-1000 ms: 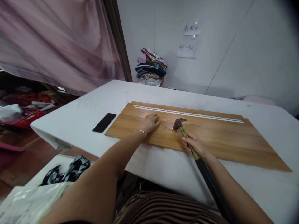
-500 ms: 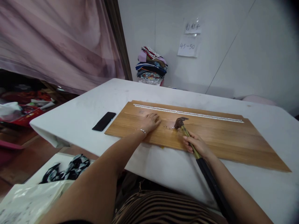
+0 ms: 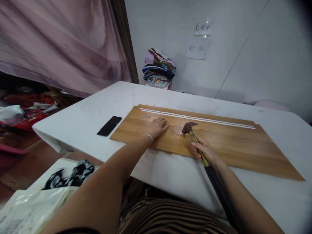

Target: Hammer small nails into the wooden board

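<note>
Fingers of your right hand point(image 3: 204, 151) grip the hammer point(image 3: 214, 178), its head just above the wooden board point(image 3: 234, 143) on the counter point(image 3: 85, 107). Your left hand point(image 3: 157, 128) rests loosely spread there, apparently holding nothing. One short row of nails point(image 3: 177, 133) looks started; one loose cluster point(image 3: 148, 116) seems unused, individual nails too small to count. One hammer, one phone point(image 3: 109, 126), two pale strips point(image 3: 197, 119).
</note>
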{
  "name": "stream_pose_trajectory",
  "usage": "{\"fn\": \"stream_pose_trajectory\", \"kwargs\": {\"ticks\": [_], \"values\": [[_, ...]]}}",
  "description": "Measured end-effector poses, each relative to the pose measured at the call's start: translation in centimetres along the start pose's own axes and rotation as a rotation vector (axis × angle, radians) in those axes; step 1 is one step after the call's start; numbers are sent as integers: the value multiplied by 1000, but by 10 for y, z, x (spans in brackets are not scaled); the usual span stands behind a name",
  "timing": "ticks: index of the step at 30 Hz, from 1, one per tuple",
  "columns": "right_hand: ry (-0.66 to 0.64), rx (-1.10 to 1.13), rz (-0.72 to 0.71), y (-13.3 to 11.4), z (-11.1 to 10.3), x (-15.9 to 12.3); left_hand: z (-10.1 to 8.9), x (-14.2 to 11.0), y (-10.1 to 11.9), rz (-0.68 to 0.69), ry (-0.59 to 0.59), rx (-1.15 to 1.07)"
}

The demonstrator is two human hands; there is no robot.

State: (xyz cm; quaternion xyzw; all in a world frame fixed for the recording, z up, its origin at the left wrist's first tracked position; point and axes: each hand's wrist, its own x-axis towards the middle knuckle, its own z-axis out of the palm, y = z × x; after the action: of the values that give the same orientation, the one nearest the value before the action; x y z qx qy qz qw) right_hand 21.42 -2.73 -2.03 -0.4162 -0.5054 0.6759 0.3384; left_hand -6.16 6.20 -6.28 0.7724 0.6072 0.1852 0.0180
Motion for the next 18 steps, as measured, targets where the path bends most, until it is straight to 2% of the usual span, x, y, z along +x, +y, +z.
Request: {"fn": "stream_pose_trajectory", "kwargs": {"ticks": [18], "values": [[1, 1, 11, -1, 2, 0, 0, 0, 0, -10, -11, 3]]}}
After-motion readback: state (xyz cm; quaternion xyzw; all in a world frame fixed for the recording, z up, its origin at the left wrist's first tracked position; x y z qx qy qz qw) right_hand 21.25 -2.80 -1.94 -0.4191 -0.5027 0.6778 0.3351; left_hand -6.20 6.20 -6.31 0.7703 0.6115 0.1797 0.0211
